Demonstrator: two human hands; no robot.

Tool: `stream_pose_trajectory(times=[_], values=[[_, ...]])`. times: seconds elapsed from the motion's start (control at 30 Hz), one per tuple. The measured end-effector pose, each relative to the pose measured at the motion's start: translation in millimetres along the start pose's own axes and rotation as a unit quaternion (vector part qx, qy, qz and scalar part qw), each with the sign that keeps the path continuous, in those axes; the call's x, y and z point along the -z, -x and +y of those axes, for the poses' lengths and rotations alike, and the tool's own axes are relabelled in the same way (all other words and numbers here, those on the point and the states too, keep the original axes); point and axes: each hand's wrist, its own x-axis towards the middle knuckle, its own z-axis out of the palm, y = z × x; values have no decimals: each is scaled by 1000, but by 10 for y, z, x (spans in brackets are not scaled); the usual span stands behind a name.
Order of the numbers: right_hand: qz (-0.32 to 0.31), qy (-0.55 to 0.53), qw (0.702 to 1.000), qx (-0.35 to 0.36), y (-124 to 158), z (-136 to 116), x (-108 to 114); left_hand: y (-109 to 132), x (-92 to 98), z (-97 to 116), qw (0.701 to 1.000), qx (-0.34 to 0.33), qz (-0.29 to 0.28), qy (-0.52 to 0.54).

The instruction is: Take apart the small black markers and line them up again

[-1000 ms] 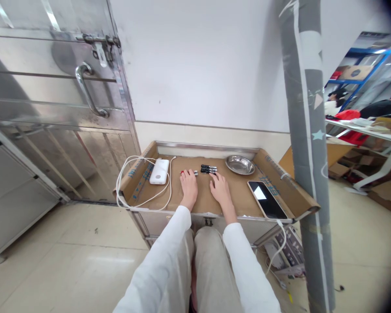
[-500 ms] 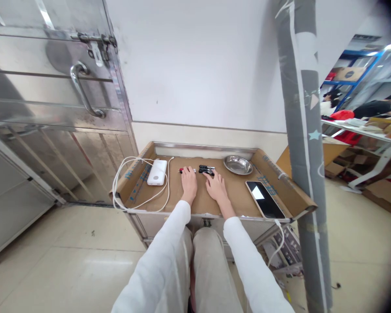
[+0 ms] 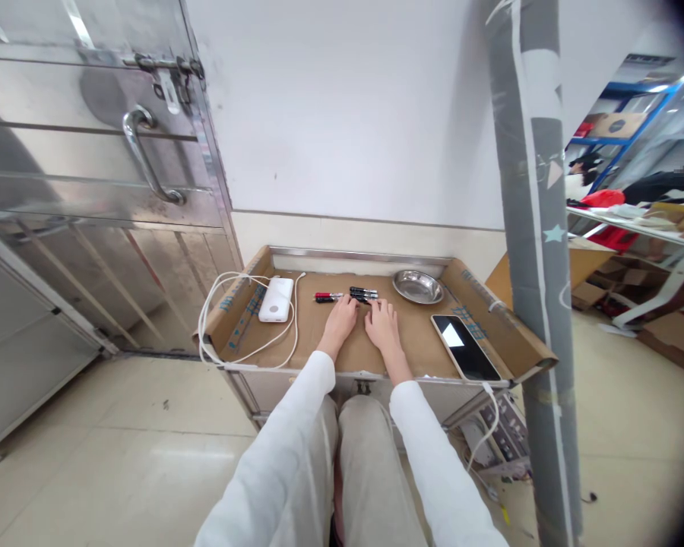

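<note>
Several pens lie on the cardboard-lined tabletop (image 3: 302, 346). On the left, a red pen (image 3: 324, 295) and a black pen (image 3: 324, 300) lie side by side. Farther right is a small group of black pens (image 3: 365, 292) with clear ends. My left hand (image 3: 340, 320) has its fingers drawn together at the left end of that group's nearest pen. At its right end, the fingers of my right hand (image 3: 383, 325) are bent onto the same pen. My fingers partly hide this pen.
A white power bank (image 3: 276, 300) with a looped white cable (image 3: 294, 334) lies left. A round metal dish (image 3: 418, 286) sits at the back right, and a phone (image 3: 464, 348) nearer me. Folded-up cardboard sides (image 3: 495, 315) and a wrapped grey column (image 3: 539, 228) border the right.
My left hand has moved right, off the red and black pens, to the black pen group. My right hand has shifted slightly right, its fingers now at the group's near right end.
</note>
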Motion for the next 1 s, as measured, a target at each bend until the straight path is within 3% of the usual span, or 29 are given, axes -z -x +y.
stream_pose_trajectory(times=[0.63, 1.0], values=[[-3, 13, 1000, 25, 8, 62, -5, 21, 12, -30, 998, 21, 14, 57], [-7, 15, 999, 35, 9, 45, 56, 23, 20, -40, 996, 10, -9, 87]])
